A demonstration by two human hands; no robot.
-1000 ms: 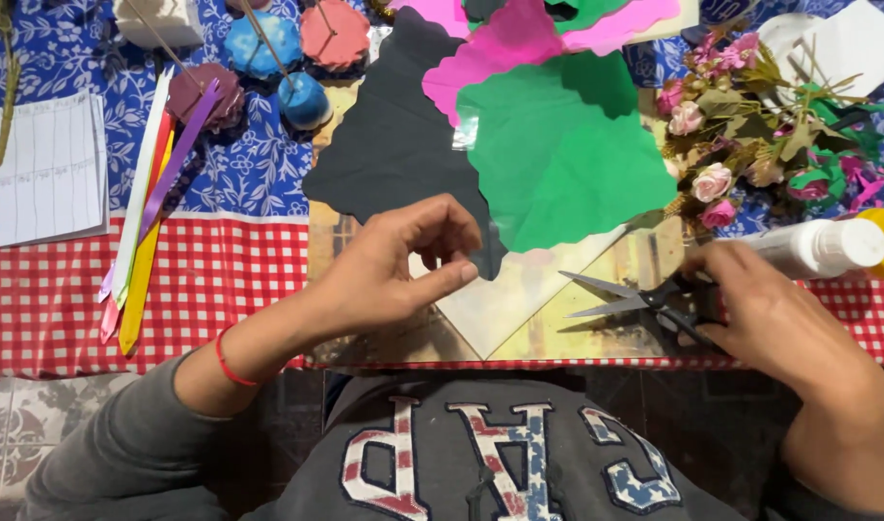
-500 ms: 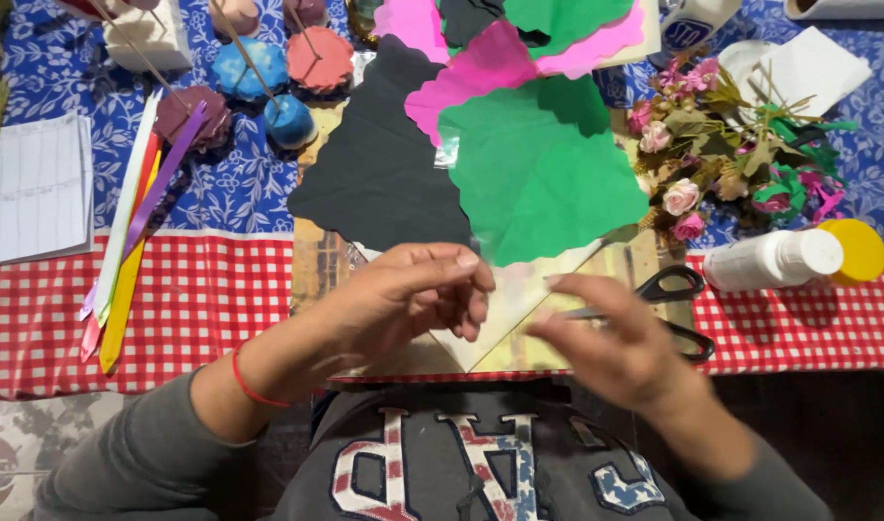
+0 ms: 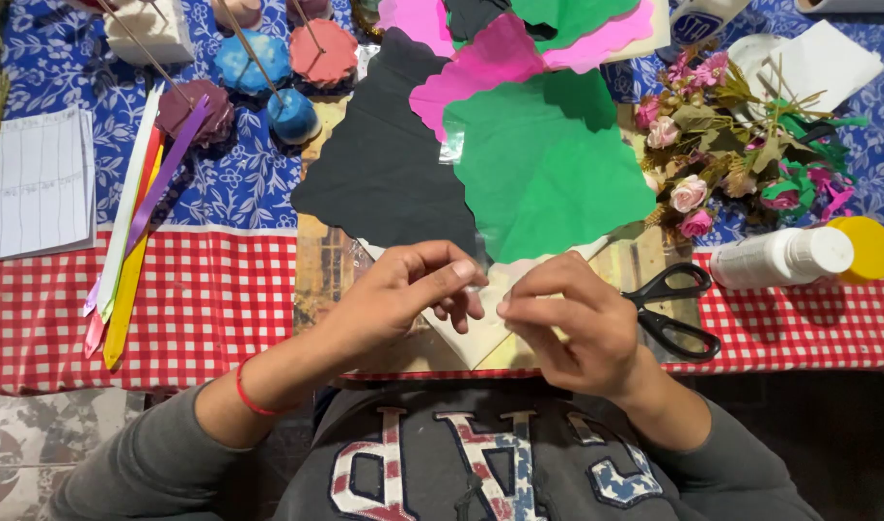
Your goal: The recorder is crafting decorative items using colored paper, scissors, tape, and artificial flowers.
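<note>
Both hands are meeting over the near edge of the surface point(image 3: 220, 309). Left hand point(image 3: 403, 294) is curling, thumb and fingertips pinching together; right hand point(image 3: 567, 323) is pinching likewise. Between them they appear to be gripping something small and clear or pale, too small to identify. It is sitting just above the cream paper sheet point(image 3: 480, 333) and just below the green paper sheet point(image 3: 548, 164).

Risk, as a judgement: the pinched piece looks thin, so uneven pulling could tear or drop it. The black-handled scissors point(image 3: 668, 309) are lying just beside the right wrist; a sideways sweep could knock them off the edge.

Packages: a white glue bottle point(image 3: 775, 259) is lying on its side at right, touching a round yellow lid point(image 3: 864, 247). A white lined card point(image 3: 37, 183) is resting at far left.
</note>
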